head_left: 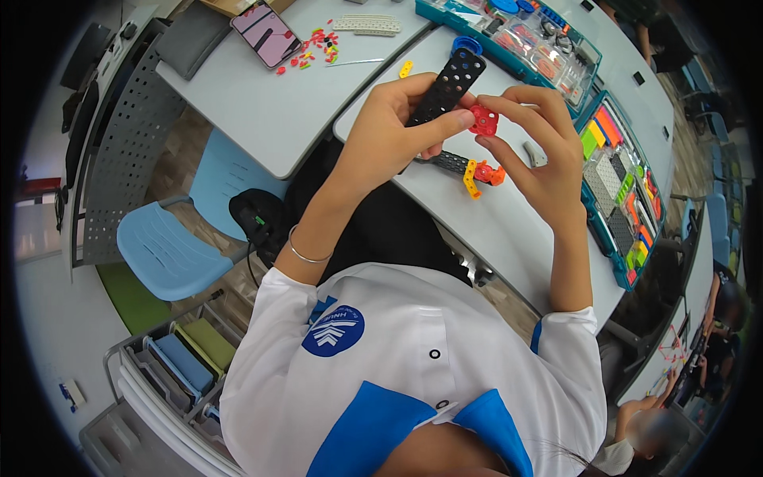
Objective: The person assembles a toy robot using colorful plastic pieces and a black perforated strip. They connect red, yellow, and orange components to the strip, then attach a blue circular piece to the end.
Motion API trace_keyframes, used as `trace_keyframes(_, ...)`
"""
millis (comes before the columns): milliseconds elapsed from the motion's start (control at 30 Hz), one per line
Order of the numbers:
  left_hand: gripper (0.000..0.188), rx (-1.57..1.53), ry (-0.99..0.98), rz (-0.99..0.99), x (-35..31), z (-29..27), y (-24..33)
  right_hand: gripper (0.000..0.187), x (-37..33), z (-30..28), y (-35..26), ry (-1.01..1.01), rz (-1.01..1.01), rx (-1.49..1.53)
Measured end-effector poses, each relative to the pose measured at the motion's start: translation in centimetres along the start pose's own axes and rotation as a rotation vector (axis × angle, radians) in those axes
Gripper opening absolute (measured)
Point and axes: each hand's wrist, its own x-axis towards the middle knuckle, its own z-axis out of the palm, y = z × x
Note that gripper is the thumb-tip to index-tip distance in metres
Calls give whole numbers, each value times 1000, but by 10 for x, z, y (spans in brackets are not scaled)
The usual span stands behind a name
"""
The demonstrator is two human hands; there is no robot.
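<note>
A black perforated strip (451, 83) from a building kit stands tilted in my left hand (395, 127), fingers behind it and thumb across its lower part. At its right edge is a small red plate with holes (486, 121). My right hand (540, 135) pinches this red piece between thumb and forefinger, and my left thumb tip touches its left side. Whether the red piece is joined to the strip I cannot tell. Just below my hands, on the table, lies another black perforated strip (449, 161) with a yellow angled piece (473, 180) and red-orange parts at its end.
Behind my hands is a teal kit box (534, 75) of small parts; another teal tray (608, 230) with coloured pieces lies right. A phone (267, 34), loose pegs (314, 49) and pale strips (367, 25) are on the left table. A blue chair (171, 246) stands at left.
</note>
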Motion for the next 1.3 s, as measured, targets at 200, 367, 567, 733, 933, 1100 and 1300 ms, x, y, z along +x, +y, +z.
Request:
trace_keyframes(200, 22, 70, 89, 35, -4, 3, -3, 37, 3, 2, -5, 45, -103, -42)
trace_keyframes(367, 19, 18, 115, 33, -7, 9, -4, 27, 2, 7, -5, 127, -185, -94)
trace_keyframes(567, 21, -41, 183, 48, -8, 11, -13, 22, 2, 11, -9, 140, -198, -195)
trace_keyframes(733, 19, -33, 130, 47, -9, 15, -12, 23, -1, 13, -5, 146, -198, -176)
trace_keyframes(933, 19, 47, 253, 57, -7, 4, -23, 24, -6, -10, -7, 62, 147, -95)
trace_keyframes(1100, 19, 46, 303, 46, -5, -6, -25, 38, -91, -36, 23, -294, 577, -657)
trace_keyframes(1300, 19, 51, 304, 50, 4, 4, -28, 40, -135, -25, 27, -258, 729, -672)
